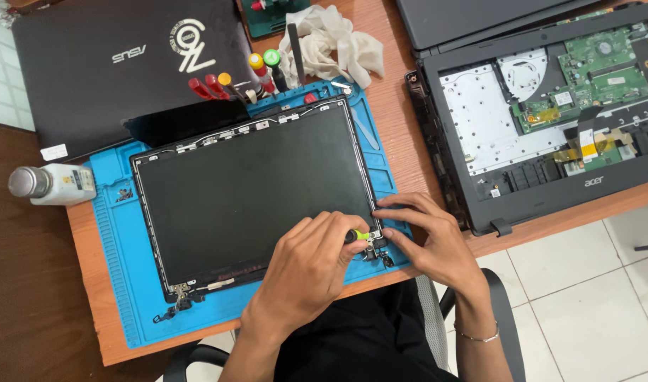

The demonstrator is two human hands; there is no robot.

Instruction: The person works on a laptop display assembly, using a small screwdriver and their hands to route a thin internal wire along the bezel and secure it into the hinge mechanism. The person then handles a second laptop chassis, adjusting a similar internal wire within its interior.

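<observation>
A bare laptop screen panel (253, 187) lies face up in its frame on a blue work mat (118, 240). My left hand (306, 272) is shut on a small screwdriver (359, 236) with a green and black handle, its tip down at the panel's near right corner by the hinge (377, 249). My right hand (426, 237) rests beside it, fingertips pressing on the panel's right edge and corner. A second hinge (176, 301) sticks out at the near left corner.
An opened laptop base (550, 120) with exposed green boards lies at the right. A closed black laptop (118, 64) sits at the back left. Several screwdrivers (235, 78), a white cloth (334, 42) and a small white bottle (51, 184) stand around the mat.
</observation>
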